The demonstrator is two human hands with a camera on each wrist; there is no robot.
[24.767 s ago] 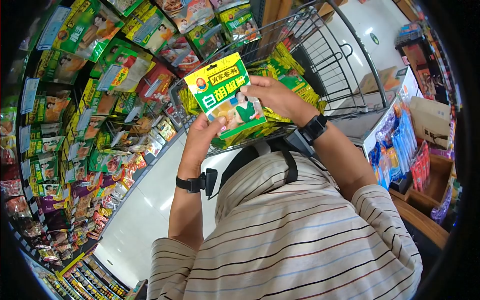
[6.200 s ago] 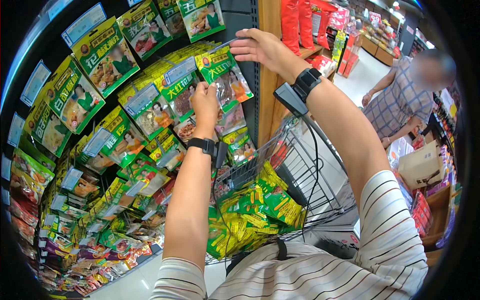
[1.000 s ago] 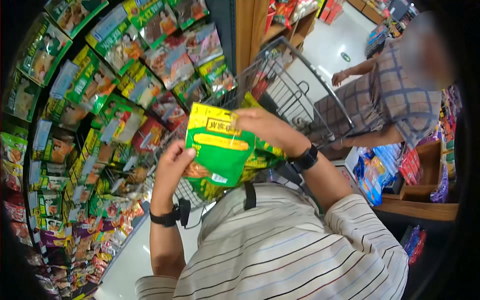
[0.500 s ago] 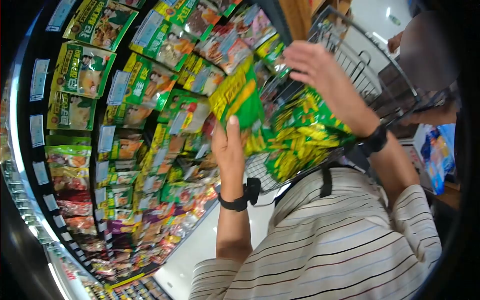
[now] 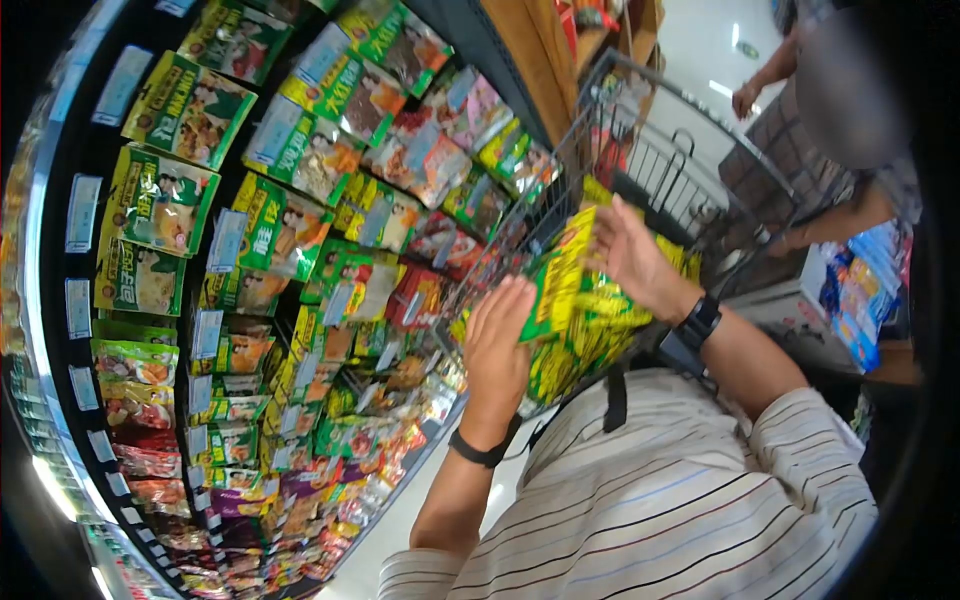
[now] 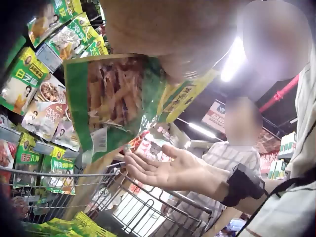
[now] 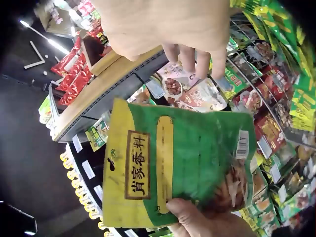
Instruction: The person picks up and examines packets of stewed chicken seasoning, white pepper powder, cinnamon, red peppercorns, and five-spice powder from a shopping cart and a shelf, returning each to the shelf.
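Note:
A green and yellow spice packet (image 5: pixel 556 285) is between my hands above the cart. Its printed back shows in the right wrist view, and brown stick-like pieces show through the packet's clear window (image 6: pixel 118 96) in the left wrist view. My left hand (image 5: pixel 500 345) holds it, the thumb pressed on its face near one edge. Close by on the other side, my right hand (image 5: pixel 640 265) has loosely spread fingers, palm towards the packet and apart from it in the left wrist view. Below lies a pile of yellow and green packets (image 5: pixel 590 345) in the wire cart (image 6: pixel 59 174).
A rack of hanging spice packets (image 5: pixel 290 225) with price tags fills the left side. A wooden post (image 5: pixel 535 65) stands behind the cart. At right, a person in a checked shirt (image 5: pixel 765 150) is near the cart, with blue packages (image 5: pixel 855 285) below.
Earlier my hands held a white pepper packet, then reached to the rack. A second ago both were at this packet. Since then my right hand rose away and has come back beside it.

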